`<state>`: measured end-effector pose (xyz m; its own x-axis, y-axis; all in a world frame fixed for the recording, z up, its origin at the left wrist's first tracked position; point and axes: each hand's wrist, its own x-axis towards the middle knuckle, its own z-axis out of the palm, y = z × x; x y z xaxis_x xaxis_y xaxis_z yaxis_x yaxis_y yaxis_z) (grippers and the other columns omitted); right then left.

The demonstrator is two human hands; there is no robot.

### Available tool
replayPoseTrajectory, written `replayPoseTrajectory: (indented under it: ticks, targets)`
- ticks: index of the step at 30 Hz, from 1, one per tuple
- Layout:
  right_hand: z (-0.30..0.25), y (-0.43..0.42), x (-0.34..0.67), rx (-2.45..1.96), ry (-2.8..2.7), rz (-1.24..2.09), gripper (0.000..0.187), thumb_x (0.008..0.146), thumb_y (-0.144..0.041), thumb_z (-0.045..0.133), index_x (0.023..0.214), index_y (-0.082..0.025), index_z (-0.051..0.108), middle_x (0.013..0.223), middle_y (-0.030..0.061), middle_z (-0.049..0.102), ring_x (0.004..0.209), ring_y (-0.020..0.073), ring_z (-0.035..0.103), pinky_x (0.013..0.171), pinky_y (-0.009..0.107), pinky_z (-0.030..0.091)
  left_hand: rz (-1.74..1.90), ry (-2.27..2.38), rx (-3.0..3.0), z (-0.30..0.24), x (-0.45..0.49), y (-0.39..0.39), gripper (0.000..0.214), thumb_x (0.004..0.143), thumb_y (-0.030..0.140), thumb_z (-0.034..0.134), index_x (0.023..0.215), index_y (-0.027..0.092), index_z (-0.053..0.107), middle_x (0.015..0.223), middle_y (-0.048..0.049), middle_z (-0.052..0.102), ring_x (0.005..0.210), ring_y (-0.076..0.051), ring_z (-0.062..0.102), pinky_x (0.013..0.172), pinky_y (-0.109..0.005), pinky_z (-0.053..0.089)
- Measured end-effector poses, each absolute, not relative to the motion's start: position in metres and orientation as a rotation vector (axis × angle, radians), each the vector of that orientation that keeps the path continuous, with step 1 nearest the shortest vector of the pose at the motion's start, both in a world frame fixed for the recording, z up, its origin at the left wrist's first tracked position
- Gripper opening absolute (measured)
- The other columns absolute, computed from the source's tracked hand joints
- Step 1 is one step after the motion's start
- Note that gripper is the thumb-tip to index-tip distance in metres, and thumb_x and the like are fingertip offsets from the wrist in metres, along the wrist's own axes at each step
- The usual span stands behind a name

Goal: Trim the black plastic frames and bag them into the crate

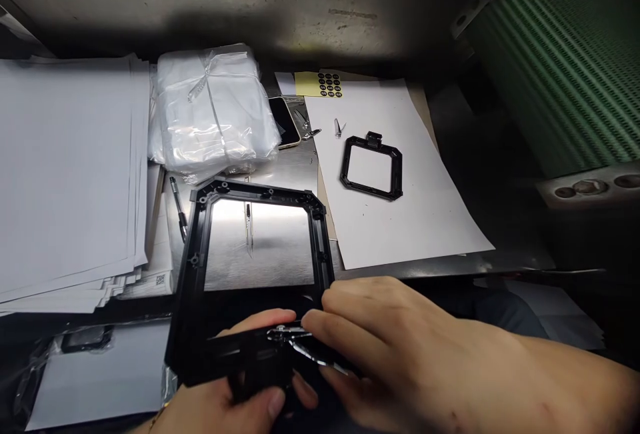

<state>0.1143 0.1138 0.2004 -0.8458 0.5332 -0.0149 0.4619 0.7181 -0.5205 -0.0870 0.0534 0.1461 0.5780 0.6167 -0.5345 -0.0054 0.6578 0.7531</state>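
The left hand (223, 407) curls around the lower bar of a large black plastic frame (196, 267), its thumb and fingers pressed together on the bar. The frame stands tilted up off the near edge of a steel table (295, 171). The right hand (395, 347) lies over the same bar, its fingers (345, 307) closed and pinching a small metal clip (293, 341) against the frame; the exact grip is partly hidden.

Beyond the frame, a craft knife (249, 227) lies on the steel. Near the table's left edge sit a thick stack of white paper (65, 174) and a black pen (179, 207). Toward the far edge are a plastic-wrapped white bundle (213, 111), a smartphone (283, 121) and a yellow sheet of round black stickers (320, 84). Toward the right edge, a white sheet (425, 194) carries a smaller black frame (371, 166) and a second metal clip (340, 129).
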Motion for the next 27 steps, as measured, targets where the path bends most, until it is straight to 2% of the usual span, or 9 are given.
replayPoseTrajectory:
  ticks: [7, 12, 16, 19, 22, 24, 27]
  targets:
    - [0.204, 0.117, 0.114, -0.846, -2.787, 0.911, 0.015, 0.081, -0.024, 0.044, 0.074, -0.015, 0.053, 0.063, -0.0009, 0.046, 0.053, 0.0089, 0.038, 0.049, 0.020, 0.034, 0.439, 0.897, 0.797, 0.150, -0.081, 0.055, 0.041, 0.074, 0.028, 0.053, 0.113, 0.032, 0.041, 0.082, 0.0040, 0.067, 0.075, -0.014, 0.060, 0.069, -0.023, 0.047]
    - [0.205, 0.118, 0.112, -0.807, -2.853, 1.007, 0.017, 0.083, -0.022, 0.040, 0.076, -0.015, 0.053, 0.065, 0.0000, 0.047, 0.056, 0.0095, 0.039, 0.051, 0.021, 0.033, 0.391, 0.904, 0.832, 0.149, -0.083, 0.054, 0.046, 0.074, 0.033, 0.051, 0.118, 0.031, 0.037, 0.086, 0.0023, 0.067, 0.081, -0.016, 0.059, 0.076, -0.027, 0.045]
    - [0.204, 0.119, 0.114, -0.749, -2.835, 1.136, 0.013, 0.082, -0.015, 0.039, 0.079, -0.016, 0.052, 0.068, -0.0007, 0.048, 0.057, 0.0095, 0.040, 0.054, 0.021, 0.034, 0.261, 0.947, 0.947, 0.145, -0.086, 0.053, 0.049, 0.075, 0.032, 0.049, 0.122, 0.029, 0.035, 0.087, 0.0014, 0.067, 0.082, -0.017, 0.059, 0.075, -0.025, 0.045]
    - [0.202, 0.122, 0.117, -0.719, -2.677, 1.329, 0.013, 0.082, -0.010, 0.039, 0.084, -0.016, 0.050, 0.070, -0.0012, 0.050, 0.060, 0.0081, 0.042, 0.059, 0.019, 0.037, 0.257, 0.937, 0.911, 0.143, -0.087, 0.052, 0.042, 0.076, 0.035, 0.046, 0.117, 0.028, 0.043, 0.087, 0.0008, 0.068, 0.080, -0.017, 0.059, 0.071, -0.025, 0.047]
    - [0.201, 0.124, 0.122, -0.746, -2.399, 1.518, 0.016, 0.082, -0.011, 0.039, 0.096, -0.015, 0.046, 0.069, -0.0021, 0.051, 0.061, 0.0065, 0.045, 0.060, 0.017, 0.038, 0.238, 0.892, 0.841, 0.144, -0.086, 0.052, 0.029, 0.076, 0.031, 0.047, 0.104, 0.027, 0.056, 0.089, 0.0008, 0.068, 0.078, -0.016, 0.059, 0.069, -0.023, 0.047]
    - [0.200, 0.123, 0.125, -0.797, -2.357, 1.461, 0.015, 0.081, -0.013, 0.042, 0.095, -0.014, 0.046, 0.066, -0.0026, 0.049, 0.058, 0.0066, 0.044, 0.057, 0.017, 0.038, 0.231, 0.937, 0.826, 0.148, -0.084, 0.054, 0.027, 0.075, 0.030, 0.050, 0.099, 0.026, 0.059, 0.087, 0.0010, 0.068, 0.075, -0.015, 0.060, 0.069, -0.022, 0.047]
    - [0.196, 0.118, 0.124, -0.835, -2.537, 1.212, 0.010, 0.079, -0.018, 0.045, 0.085, -0.012, 0.051, 0.062, -0.0019, 0.045, 0.055, 0.0078, 0.040, 0.054, 0.020, 0.037, 0.253, 1.040, 0.794, 0.154, -0.079, 0.055, 0.037, 0.071, 0.032, 0.053, 0.107, 0.025, 0.054, 0.080, 0.0013, 0.069, 0.072, -0.015, 0.060, 0.067, -0.021, 0.047]
